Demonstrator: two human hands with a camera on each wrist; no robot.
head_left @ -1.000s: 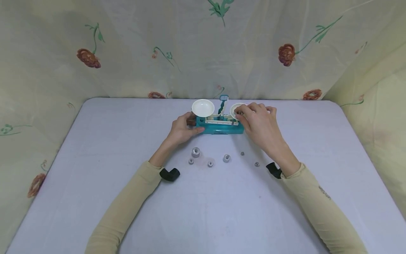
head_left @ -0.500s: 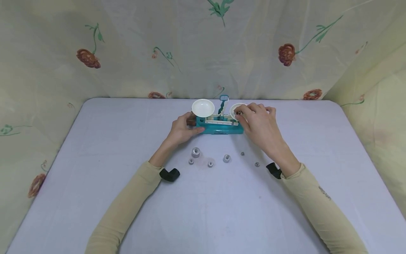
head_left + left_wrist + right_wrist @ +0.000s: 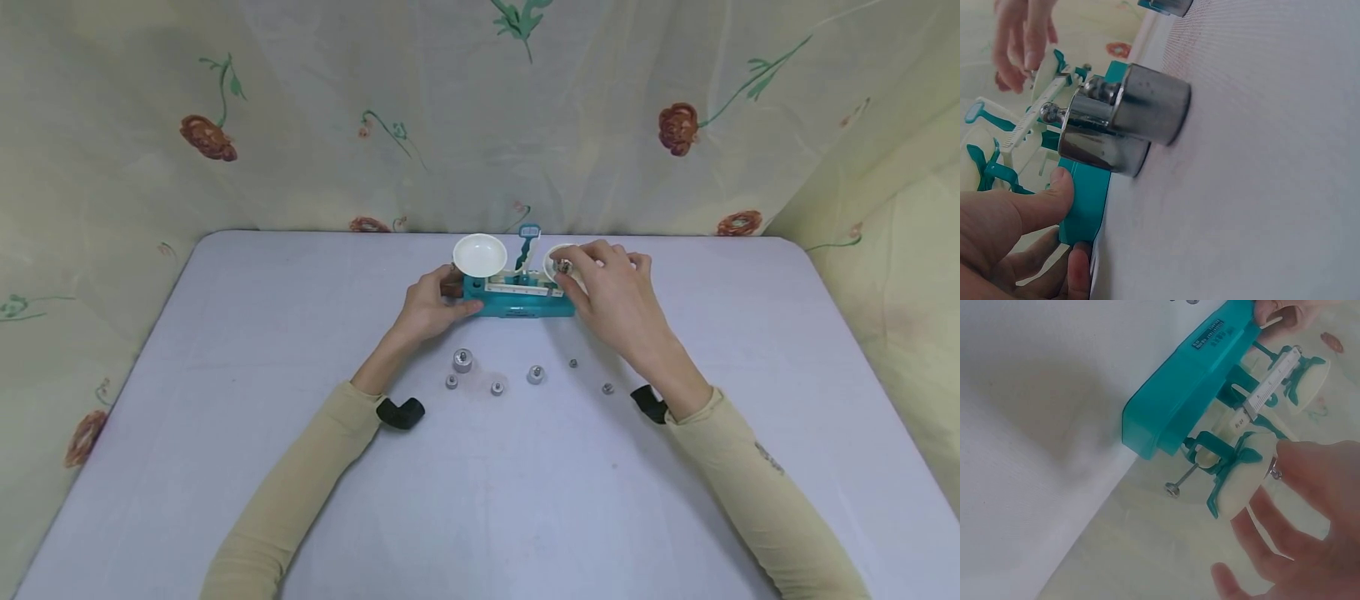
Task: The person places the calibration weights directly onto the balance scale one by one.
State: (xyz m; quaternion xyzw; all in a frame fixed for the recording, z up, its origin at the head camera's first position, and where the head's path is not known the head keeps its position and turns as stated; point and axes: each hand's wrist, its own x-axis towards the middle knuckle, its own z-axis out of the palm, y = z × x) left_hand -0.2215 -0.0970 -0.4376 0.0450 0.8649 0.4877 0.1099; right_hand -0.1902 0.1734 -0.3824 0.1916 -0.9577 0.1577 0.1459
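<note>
A teal balance scale (image 3: pixel 517 307) with two white pans stands near the table's far edge. My left hand (image 3: pixel 431 308) grips the left end of its base, thumb on the front face, as the left wrist view also shows. The left pan (image 3: pixel 480 255) holds nothing. At the right pan (image 3: pixel 1247 478), my right hand (image 3: pixel 618 296) pinches a small metal weight (image 3: pixel 562 266) between thumb and index finger. The right wrist view shows the weight's knob just beyond the pan's rim; whether its base touches the pan cannot be told.
Several metal weights of different sizes lie on the white table (image 3: pixel 480 500) in front of the scale, among them a large one (image 3: pixel 462 360), a medium one (image 3: pixel 536 375) and a tiny one (image 3: pixel 573 363). A flowered curtain (image 3: pixel 450 108) hangs behind the table.
The right fingers have shifted slightly at the right pan, and more of the weight between them shows. The left hand and the scale's base have stayed in place.
</note>
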